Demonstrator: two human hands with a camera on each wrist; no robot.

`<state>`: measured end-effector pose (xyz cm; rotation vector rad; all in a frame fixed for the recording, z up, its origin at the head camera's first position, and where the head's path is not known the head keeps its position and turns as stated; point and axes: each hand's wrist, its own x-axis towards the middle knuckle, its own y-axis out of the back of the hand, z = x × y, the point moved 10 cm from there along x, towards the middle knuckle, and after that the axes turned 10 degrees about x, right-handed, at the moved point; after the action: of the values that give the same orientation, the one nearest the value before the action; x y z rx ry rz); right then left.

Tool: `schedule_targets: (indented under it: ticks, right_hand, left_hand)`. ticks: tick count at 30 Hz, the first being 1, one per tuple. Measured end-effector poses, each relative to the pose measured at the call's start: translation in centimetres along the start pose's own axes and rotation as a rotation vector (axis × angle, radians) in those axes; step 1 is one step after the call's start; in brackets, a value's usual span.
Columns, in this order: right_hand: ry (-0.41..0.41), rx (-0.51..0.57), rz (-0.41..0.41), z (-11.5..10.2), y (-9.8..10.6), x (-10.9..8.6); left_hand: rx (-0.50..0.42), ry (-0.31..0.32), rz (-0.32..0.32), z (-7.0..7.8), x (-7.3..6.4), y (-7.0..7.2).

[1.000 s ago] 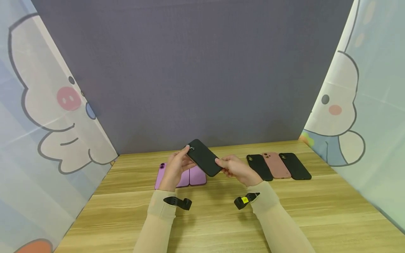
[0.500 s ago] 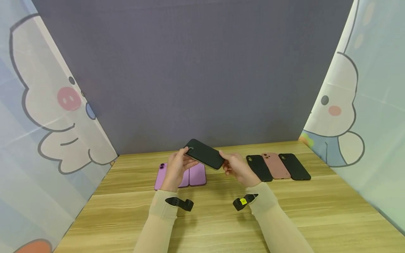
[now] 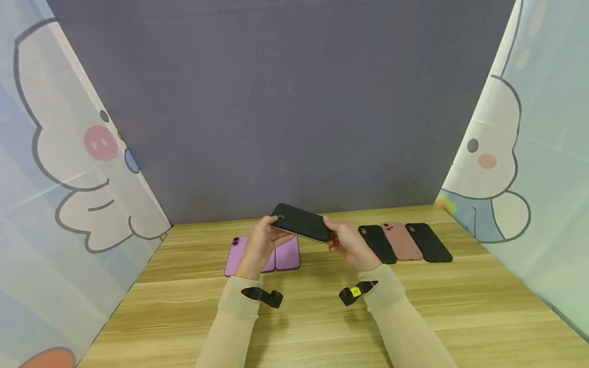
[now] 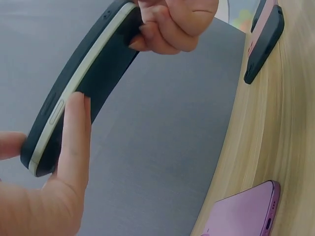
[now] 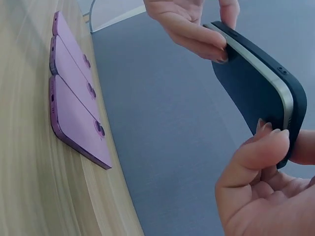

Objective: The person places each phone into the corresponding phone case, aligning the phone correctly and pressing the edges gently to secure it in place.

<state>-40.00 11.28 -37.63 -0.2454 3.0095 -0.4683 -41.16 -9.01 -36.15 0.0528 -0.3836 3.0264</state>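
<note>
Above the table, both hands hold a phone (image 4: 83, 73) in a black phone case (image 3: 301, 222). The case covers its back. A pale metal edge with a side button shows between the case and the dark front. My left hand (image 3: 262, 243) grips the camera end, with the thumb on the back by the camera cutout and fingers against the front. The right hand (image 3: 347, 244) pinches the other end, its thumb on the case. In the right wrist view, fingertips (image 5: 280, 140) press at the phone's end, where the case stands slightly off the pale edge.
On the wooden table (image 3: 322, 317), three purple phones (image 5: 81, 115) lie side by side at the left, partly behind the left hand. Two black cases (image 3: 429, 243) and a pink case (image 3: 402, 241) lie in a row at the right. A grey panel (image 3: 294, 112) stands behind.
The phone and its case have turned from a steep slant to a flatter one, the right end rising. My right hand has shifted its grip on that end, its thumb moving up the edge.
</note>
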Motion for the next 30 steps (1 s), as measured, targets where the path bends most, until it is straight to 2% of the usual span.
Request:
schedule_targets:
  ticks: [4, 18, 30]
  right_hand:
    - [-0.002, -0.022, -0.010, -0.18, 0.11, 0.02]
    - [0.005, -0.070, -0.057, -0.13, 0.36, 0.07]
    - [0.016, -0.042, -0.033, -0.31, 0.25, 0.25]
  left_hand:
    - [0.012, 0.018, -0.025, -0.02, -0.03, -0.07]
    - [0.057, 0.040, 0.002, -0.56, 0.10, 0.52]
    - [0.109, -0.007, 0.031, -0.26, 0.21, 0.67]
